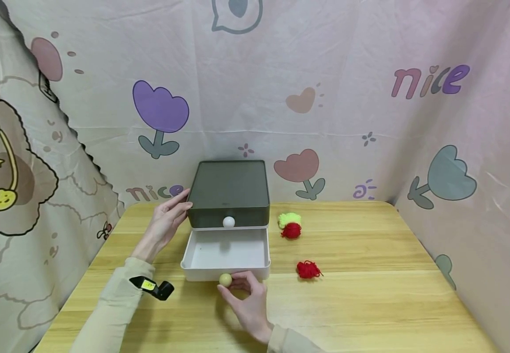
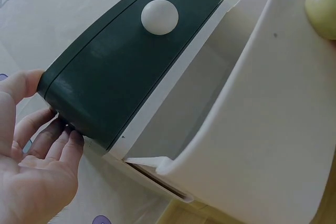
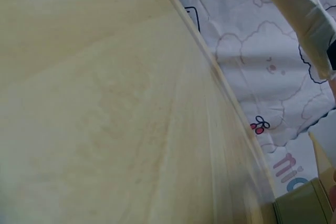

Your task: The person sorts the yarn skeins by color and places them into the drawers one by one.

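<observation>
A small dark green and white drawer box (image 1: 230, 186) stands on the table, its lower white drawer (image 1: 202, 272) pulled out toward me. My right hand (image 1: 251, 304) pinches the round yellow-green knob (image 1: 225, 280) on that drawer's front between thumb and fingers. At the box's left side, my left hand (image 1: 169, 215) rests its fingertips against the dark upper part. The left wrist view shows these fingers (image 2: 72, 148) lying along the lower side corner, thumb higher up. A white knob (image 1: 229, 222) marks the closed upper drawer front (image 2: 121, 61).
Right of the box, a yellow-green yarn bundle (image 1: 289, 219) touches a red yarn bundle (image 1: 291, 230). Another red yarn bundle (image 1: 309, 269) lies nearer to me. The wooden table (image 1: 382, 274) meets a printed curtain (image 1: 352, 113) behind and at the sides.
</observation>
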The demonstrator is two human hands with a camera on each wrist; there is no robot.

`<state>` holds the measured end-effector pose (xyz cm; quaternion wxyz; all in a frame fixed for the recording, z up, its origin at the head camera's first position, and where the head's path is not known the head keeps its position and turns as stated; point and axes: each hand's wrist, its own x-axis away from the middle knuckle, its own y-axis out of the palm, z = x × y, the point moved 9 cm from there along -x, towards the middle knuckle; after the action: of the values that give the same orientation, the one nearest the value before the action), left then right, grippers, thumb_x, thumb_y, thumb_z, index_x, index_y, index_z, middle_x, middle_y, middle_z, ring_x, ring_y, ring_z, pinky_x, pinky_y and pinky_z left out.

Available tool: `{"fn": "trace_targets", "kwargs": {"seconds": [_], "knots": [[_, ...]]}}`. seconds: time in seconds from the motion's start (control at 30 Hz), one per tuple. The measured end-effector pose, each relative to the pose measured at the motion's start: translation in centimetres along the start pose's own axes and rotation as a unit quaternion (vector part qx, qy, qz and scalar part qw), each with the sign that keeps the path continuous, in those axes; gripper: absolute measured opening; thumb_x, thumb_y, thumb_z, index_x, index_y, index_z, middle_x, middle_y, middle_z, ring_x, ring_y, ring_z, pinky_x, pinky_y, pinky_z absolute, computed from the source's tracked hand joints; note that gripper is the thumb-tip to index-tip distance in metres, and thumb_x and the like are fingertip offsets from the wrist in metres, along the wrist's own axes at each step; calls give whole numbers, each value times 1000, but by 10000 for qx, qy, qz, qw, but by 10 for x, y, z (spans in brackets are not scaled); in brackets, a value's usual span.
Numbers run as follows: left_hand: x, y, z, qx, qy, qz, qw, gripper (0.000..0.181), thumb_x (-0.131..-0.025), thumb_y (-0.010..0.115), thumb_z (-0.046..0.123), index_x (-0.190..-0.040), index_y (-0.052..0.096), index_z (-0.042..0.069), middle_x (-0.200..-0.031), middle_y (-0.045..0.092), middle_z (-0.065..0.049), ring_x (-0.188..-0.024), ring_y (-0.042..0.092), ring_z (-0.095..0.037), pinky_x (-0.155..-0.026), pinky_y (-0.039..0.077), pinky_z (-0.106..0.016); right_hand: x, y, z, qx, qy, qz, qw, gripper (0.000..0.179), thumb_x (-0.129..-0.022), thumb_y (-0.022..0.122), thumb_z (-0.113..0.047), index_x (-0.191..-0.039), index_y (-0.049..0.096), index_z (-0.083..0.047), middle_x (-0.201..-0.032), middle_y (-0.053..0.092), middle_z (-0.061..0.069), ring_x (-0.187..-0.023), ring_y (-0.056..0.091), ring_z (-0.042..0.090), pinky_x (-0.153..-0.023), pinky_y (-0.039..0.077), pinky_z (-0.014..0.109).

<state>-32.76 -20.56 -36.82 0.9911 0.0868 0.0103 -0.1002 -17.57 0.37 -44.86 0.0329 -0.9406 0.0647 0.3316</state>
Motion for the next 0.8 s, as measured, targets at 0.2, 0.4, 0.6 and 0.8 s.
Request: {"fn": "trace_targets", "kwargs": {"seconds": [0.2, 0.4, 0.6, 0.8], "knots": [[-1, 0, -1, -22, 20, -22, 10000, 64, -102, 55, 10, -158, 24, 3, -172, 0, -8, -158, 9, -28, -128, 13, -44, 4, -1, -4, 103, -258, -59, 9996, 31, -71, 83, 12, -94, 63, 4, -82, 73, 20, -67, 72, 26, -64, 62, 28], [0, 0, -1, -9, -4, 7, 10000, 63, -103, 54, 9, -158, 24, 3, -172, 0, -7, -158, 9, -27, -129, 12, -44, 7, -2, -5, 126, -255, -77, 9996, 32, -70, 83, 13, -93, 63, 3, -82, 74, 19, -67, 72, 27, -65, 61, 23], [1, 1, 0, 3, -31, 16, 10000, 63, -103, 53, 9, -159, 23, 3, -172, 0, -6, -158, 10, -27, -129, 12, -44, 8, -3, -4, 147, -275, -106, 9995, 31, -70, 83, 13, -92, 62, 4, -81, 74, 20, -66, 72, 27, -65, 61, 22], [0, 1, -1, -67, -17, -4, 10000, 64, -103, 54, 11, -159, 24, 3, -172, 2, -8, -158, 11, -27, -129, 14, -43, 8, -4, -2, 197, -395, -86, 9990, 33, -70, 84, 11, -93, 63, 1, -81, 74, 17, -66, 73, 24, -64, 61, 21]]}}
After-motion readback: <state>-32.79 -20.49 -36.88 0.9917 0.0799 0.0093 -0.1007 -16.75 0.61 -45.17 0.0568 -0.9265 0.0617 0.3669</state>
